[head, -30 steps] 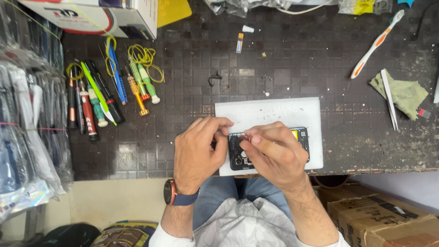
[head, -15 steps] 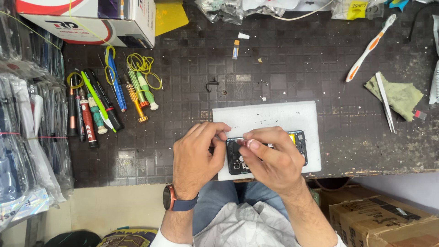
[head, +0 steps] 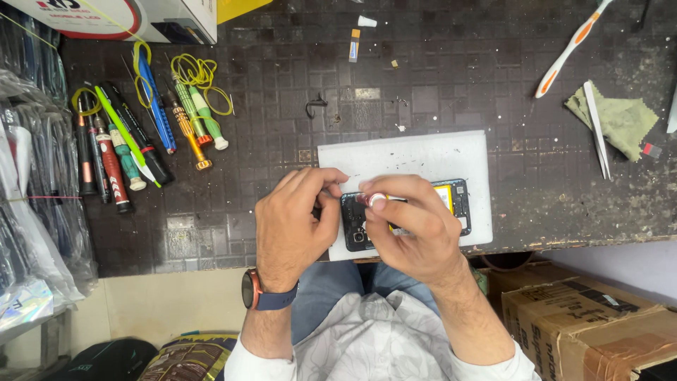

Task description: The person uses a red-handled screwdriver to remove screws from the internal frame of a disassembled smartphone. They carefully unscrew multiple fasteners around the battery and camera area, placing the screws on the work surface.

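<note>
opened phone (head: 451,204), back cover off, lying flat on a white mat (head: 423,155) at the near edge of the dark tiled bench (head: 282,106), yellow battery showing at the right end. left hand (head: 293,226) curled around the phone's left end, fingers (head: 317,180) bent over the top corner, gripping it. right hand (head: 416,229) arched over the phone's middle, thumb and forefinger (head: 384,190) pinched together on a small part at the upper left area; too small to tell what part. wristwatch (head: 257,291) on the left wrist.

mat's front edge flush with the bench lip, both forearms coming up over that lip from below. open bench between mat and the row of screwdrivers (head: 141,134) far left, well apart from the hands. bare tiles behind the mat up to a small black hook (head: 316,106). to the right, clear surface until the green cloth (head: 620,120) with tweezers (head: 596,127) across it, and a toothbrush (head: 571,46) beyond, near the far right corner. cardboard boxes (head: 585,324) below the bench edge at lower right, close to the right elbow.
</note>
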